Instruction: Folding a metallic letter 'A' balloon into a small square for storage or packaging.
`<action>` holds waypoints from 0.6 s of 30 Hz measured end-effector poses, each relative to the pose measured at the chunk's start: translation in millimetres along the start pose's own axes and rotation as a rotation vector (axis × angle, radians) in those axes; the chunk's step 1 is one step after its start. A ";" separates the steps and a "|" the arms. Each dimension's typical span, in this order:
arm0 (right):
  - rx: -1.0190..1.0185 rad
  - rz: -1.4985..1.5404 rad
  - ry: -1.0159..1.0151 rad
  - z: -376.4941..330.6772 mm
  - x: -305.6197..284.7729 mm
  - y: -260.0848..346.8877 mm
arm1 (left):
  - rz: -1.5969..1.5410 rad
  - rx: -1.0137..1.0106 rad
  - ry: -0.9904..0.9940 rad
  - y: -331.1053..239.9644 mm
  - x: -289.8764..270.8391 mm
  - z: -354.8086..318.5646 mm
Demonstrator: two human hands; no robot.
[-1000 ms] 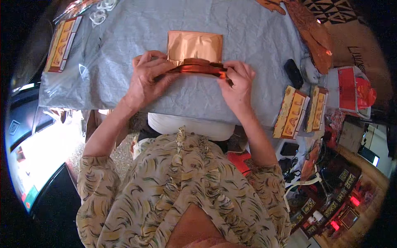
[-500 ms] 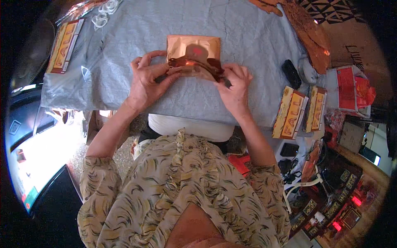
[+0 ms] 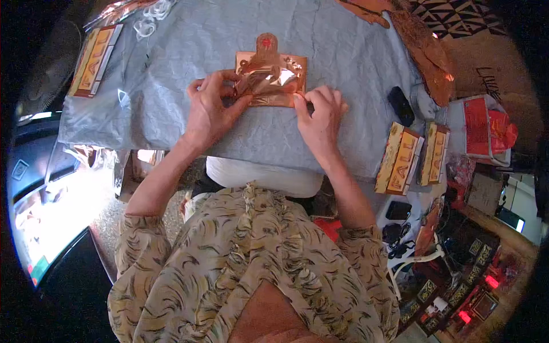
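A shiny copper-coloured foil piece (image 3: pixel 269 77), roughly rectangular, lies in front of me on the grey cloth. A rounded tab (image 3: pixel 267 46) with a red spot rises at its far edge. My left hand (image 3: pixel 213 106) pinches its near left corner, thumb along the near edge and fingers at the left side. On the near right corner, the thumb and curled fingers of my right hand (image 3: pixel 319 114) are closed. The foil's surface is creased and gives off bright reflections. What lies under it is hidden.
Yellow-brown printed cards lie at the far left (image 3: pixel 96 60) and right (image 3: pixel 400 157). White string loops (image 3: pixel 151 17) sit at the far left. A black oblong object (image 3: pixel 401 106), a red-and-white package (image 3: pixel 483 128) and brown sheet material (image 3: pixel 426 54) are to the right.
The foil's raised, bowed near edge has gone down flatter toward the far side. The rounded tab now shows at the far edge. Both hands keep hold of the near corners.
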State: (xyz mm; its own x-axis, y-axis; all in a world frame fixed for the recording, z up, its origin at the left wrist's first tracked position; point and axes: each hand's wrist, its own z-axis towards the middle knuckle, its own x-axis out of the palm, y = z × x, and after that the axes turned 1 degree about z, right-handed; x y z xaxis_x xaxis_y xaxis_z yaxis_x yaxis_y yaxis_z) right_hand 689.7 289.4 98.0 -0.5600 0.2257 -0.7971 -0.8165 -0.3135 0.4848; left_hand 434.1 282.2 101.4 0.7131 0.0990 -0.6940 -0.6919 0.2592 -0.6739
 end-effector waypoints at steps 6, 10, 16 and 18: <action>0.003 -0.120 -0.045 -6.1 5.3 3.1 | 0.026 -0.028 -0.028 -3.0 2.4 0.1; -0.103 -0.003 -0.124 -22.9 -2.8 15.1 | 0.005 -0.060 -0.006 -4.5 2.3 0.8; -0.333 -0.183 0.349 -27.5 -7.5 35.7 | 0.057 -0.016 -0.083 1.3 5.3 2.1; -0.286 -0.190 0.381 -17.3 -3.1 32.1 | 0.050 -0.025 -0.080 0.3 5.5 3.1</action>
State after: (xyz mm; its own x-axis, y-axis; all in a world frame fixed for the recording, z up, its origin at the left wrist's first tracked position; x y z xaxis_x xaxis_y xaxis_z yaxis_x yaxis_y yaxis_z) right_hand 667.6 262.7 109.8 -0.2709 -0.0322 -0.9621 -0.7981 -0.5513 0.2431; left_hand 438.2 285.7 98.2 0.6834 0.1880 -0.7054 -0.7290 0.2276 -0.6456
